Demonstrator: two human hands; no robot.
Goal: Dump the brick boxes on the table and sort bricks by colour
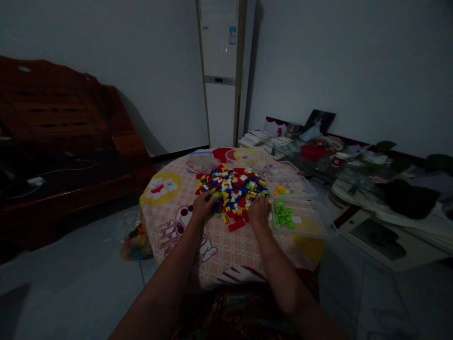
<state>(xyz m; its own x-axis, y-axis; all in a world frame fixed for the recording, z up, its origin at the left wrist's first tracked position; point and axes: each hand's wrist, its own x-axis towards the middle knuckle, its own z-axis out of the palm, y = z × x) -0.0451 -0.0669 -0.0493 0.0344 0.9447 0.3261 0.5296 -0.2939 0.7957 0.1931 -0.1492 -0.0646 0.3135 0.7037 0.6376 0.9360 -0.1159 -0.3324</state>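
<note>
A heap of small toy building bricks [231,189] in red, blue, white, yellow and green lies on the round table. At the heap's left edge is my left hand [203,205], its fingers closed around a green brick [217,194]. My right hand [259,210] reaches into the right edge, fingers curled down among the bricks; what they grip is hidden. Just right of it, a clear plastic box [318,222] holds several green bricks [282,215]. Behind that box, another clear box [300,185] contains a few yellow bricks [279,190].
A patterned cloth [233,255] covers the table. Toward its back are a round clear tub [231,157] and a lidded container [201,163]. A cluttered glass-topped stand [300,158] stands right, a wooden bench [63,123] left. A bag of colourful items [135,243] sits on the floor.
</note>
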